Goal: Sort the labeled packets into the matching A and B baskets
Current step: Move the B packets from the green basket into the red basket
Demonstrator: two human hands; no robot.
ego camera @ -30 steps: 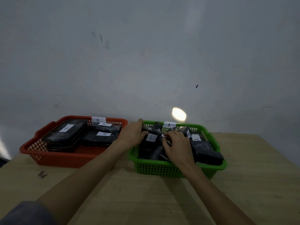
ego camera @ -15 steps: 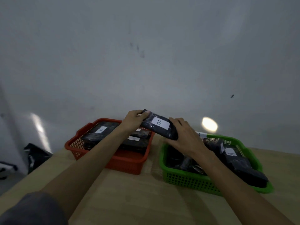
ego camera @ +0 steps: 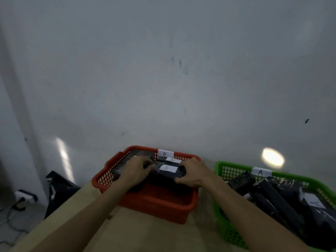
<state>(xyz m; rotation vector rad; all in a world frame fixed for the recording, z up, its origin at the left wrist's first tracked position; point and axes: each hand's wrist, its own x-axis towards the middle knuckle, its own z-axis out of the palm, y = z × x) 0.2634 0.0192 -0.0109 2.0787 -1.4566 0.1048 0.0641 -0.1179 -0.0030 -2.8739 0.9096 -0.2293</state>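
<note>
A black packet with a white B label [ego camera: 167, 170] lies across the inside of the red basket [ego camera: 154, 204], which carries a B tag on its back rim. My left hand [ego camera: 136, 170] grips the packet's left end and my right hand [ego camera: 192, 173] grips its right end. Another B-labelled packet [ego camera: 172, 160] shows just behind it. To the right stands the green basket [ego camera: 223, 230] with an A tag, holding several black packets, one with an A label [ego camera: 314, 202].
Both baskets stand on a wooden table [ego camera: 145, 233] against a grey wall. Left of the table, on the floor, are a black bag [ego camera: 58, 188] and a white power strip [ego camera: 24, 196] with cables.
Both hands carried the B packet from above the gap between the baskets leftward and down into the red basket. The camera swung left.
</note>
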